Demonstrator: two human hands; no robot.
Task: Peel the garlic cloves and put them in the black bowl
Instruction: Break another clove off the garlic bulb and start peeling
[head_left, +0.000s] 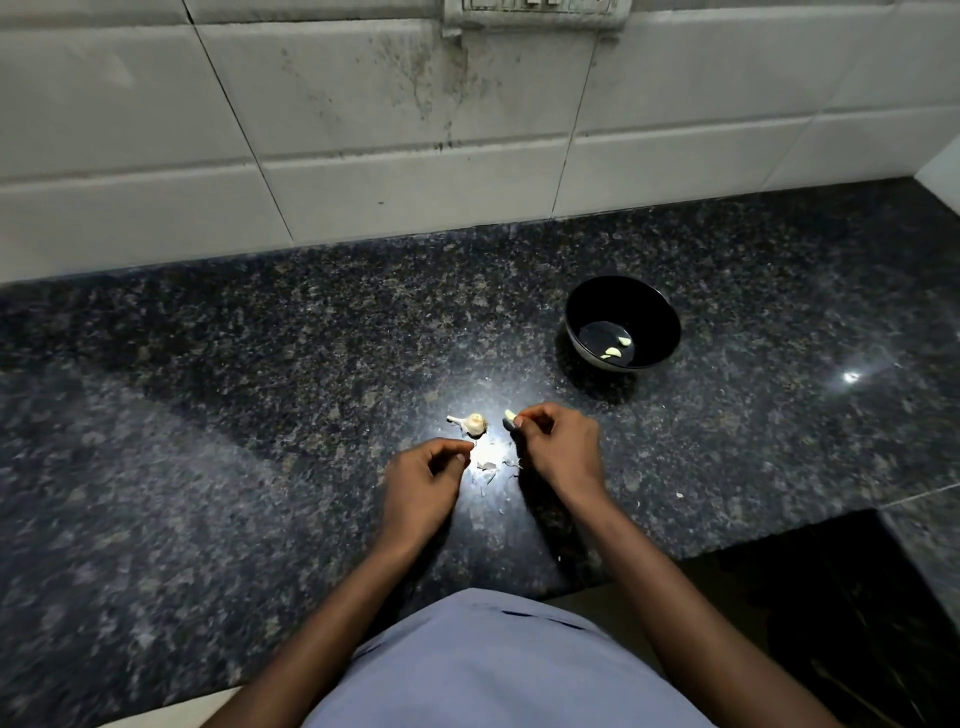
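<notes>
Pale, nearly bare garlic clove (510, 415) pinched at the fingertips of the right hand (558, 447), held just above the speckled granite countertop (208, 415). The left hand (423, 480) hovers beside it with fingers curled, thumb meeting forefinger; whether a scrap of skin lies between them cannot be told. Between the two hands lie loose papery peels (488, 467). Just beyond the left hand sits the remaining garlic bulb (471, 423), small and still skinned. The black bowl (654, 312) stands well apart, to the right and farther back, with two peeled cloves (618, 347) on its floor.

Handling, as judged: the clove is light and firm, but smooth and likely slippery once bared, so a pinch across its broad sides, near the middle, should hold better than one at the tapered tip. The skins are brittle and weightless and may cling to fingers. The bowl is open-topped, so the clove can simply be dropped in.
</notes>
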